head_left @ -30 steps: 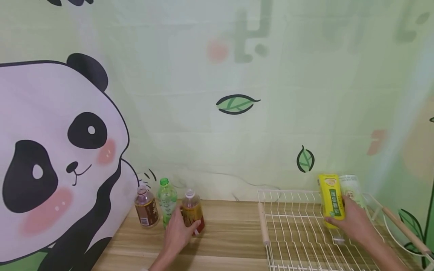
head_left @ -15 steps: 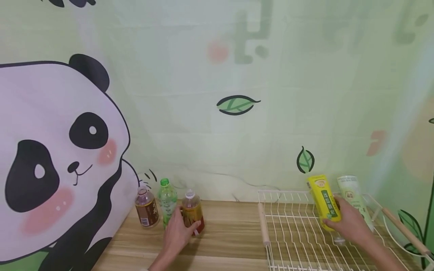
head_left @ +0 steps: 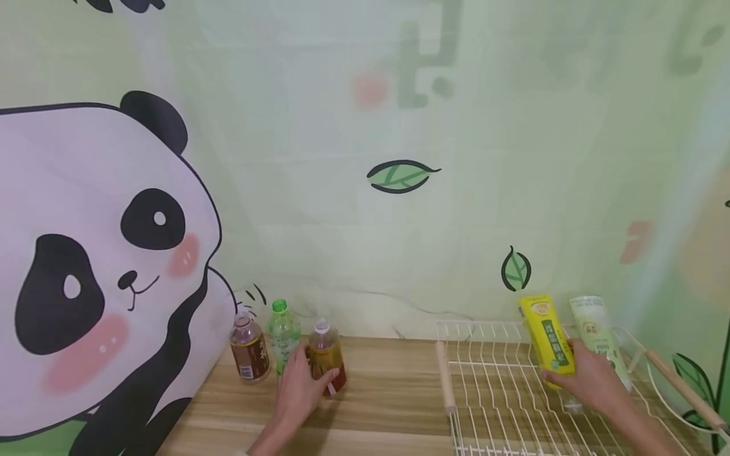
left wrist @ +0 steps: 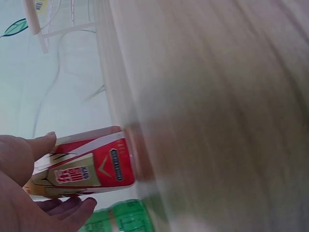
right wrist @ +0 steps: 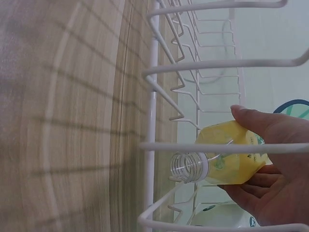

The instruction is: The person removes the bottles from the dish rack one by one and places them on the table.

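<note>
My left hand (head_left: 299, 389) grips an uncapped bottle (head_left: 327, 361) with a red and yellow label, standing upright on the wooden table. In the left wrist view, thumb and fingers lie on either side of this bottle (left wrist: 89, 166). Just beside it are a green bottle (head_left: 283, 329) and a brown-labelled bottle (head_left: 249, 354). Over at the dish rack (head_left: 443, 380), my right hand (head_left: 590, 377) holds a yellow-wrapped bottle (head_left: 547, 339) upside down and tilted. Its clear, capless neck (right wrist: 188, 166) points down among the rack's wires in the right wrist view.
A pale green-white bottle (head_left: 595, 335) leans upside down in the rack, right behind my right hand. A wooden handle (head_left: 681, 386) runs along the rack's right side, with a white bowl (head_left: 664, 392) near it. A printed panda backdrop (head_left: 319, 158) closes off the table's rear.
The yellow bottle has shifted left with my right hand and now leans more, apart from the pale bottle. My left hand stays on the red-labelled bottle.
</note>
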`<move>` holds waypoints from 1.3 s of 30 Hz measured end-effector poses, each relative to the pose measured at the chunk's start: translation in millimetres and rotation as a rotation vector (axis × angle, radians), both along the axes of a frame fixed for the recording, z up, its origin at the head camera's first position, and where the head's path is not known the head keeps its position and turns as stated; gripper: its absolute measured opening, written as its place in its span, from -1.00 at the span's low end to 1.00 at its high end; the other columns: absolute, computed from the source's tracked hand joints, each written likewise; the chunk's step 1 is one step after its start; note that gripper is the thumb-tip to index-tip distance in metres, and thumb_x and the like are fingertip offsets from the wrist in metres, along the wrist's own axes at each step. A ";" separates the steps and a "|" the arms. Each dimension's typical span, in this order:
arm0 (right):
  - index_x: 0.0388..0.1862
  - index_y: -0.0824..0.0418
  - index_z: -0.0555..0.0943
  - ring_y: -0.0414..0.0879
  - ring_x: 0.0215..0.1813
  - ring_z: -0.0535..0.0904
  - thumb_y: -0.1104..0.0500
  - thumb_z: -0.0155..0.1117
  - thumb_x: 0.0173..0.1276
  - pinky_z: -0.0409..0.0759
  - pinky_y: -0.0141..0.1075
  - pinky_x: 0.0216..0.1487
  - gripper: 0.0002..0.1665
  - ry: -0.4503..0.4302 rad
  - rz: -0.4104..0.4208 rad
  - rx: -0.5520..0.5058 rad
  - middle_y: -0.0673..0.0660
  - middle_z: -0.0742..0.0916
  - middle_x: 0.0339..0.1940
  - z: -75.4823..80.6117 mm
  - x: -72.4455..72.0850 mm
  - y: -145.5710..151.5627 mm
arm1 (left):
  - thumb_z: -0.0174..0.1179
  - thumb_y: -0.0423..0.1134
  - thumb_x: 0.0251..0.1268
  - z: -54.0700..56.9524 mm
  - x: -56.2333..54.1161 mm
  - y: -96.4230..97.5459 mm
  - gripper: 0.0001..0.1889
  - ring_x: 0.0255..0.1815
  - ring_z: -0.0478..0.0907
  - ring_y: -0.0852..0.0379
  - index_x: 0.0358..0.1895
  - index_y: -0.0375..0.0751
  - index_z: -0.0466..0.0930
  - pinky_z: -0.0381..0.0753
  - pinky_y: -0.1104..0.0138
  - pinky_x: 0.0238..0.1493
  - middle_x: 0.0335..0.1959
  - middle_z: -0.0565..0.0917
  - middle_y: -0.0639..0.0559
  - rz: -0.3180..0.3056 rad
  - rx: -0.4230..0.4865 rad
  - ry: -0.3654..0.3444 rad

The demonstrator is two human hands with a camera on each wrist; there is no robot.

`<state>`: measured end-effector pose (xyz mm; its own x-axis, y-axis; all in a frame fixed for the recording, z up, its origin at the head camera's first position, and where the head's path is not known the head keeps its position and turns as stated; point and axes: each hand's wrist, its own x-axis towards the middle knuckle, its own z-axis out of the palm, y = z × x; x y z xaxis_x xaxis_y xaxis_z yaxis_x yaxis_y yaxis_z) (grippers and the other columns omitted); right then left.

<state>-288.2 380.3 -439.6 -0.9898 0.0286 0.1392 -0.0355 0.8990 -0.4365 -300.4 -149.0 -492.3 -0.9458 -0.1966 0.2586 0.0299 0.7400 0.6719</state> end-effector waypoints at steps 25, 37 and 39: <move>0.39 0.62 0.32 0.11 -0.21 0.66 0.05 0.59 0.26 0.64 -0.20 -0.40 -0.01 0.184 0.079 -0.011 0.59 0.65 0.06 29.7 11.6 -21.3 | 0.55 0.05 0.25 63.4 23.4 -8.2 -0.16 0.22 0.62 -0.33 0.40 -0.44 0.43 0.67 -0.16 0.22 0.30 0.57 -0.35 -0.033 -0.144 0.179; 0.40 0.50 0.45 0.15 -0.11 0.68 0.09 0.65 0.21 0.74 -0.01 -0.24 -0.09 0.252 0.172 0.000 0.47 0.71 0.08 56.7 27.7 -58.2 | 0.55 0.01 0.27 92.9 34.0 8.4 -0.18 0.35 0.53 -0.23 0.45 -0.33 0.41 0.57 -0.11 0.38 0.35 0.56 -0.25 -0.081 -0.149 0.279; 0.40 0.48 0.47 0.20 -0.07 0.69 0.09 0.66 0.20 0.76 0.06 -0.18 -0.09 0.265 0.190 0.003 0.48 0.70 0.12 58.7 29.1 -64.2 | 0.58 -0.03 0.23 100.8 36.9 15.6 -0.19 0.36 0.53 -0.20 0.45 -0.32 0.42 0.57 -0.07 0.40 0.33 0.57 -0.23 -0.120 -0.153 0.320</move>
<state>-259.1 316.1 -380.9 -0.9065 -0.1544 0.3929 -0.3153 0.8666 -0.3869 -263.4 -133.4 -391.4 -0.8262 -0.0254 0.5629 0.3130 0.8099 0.4960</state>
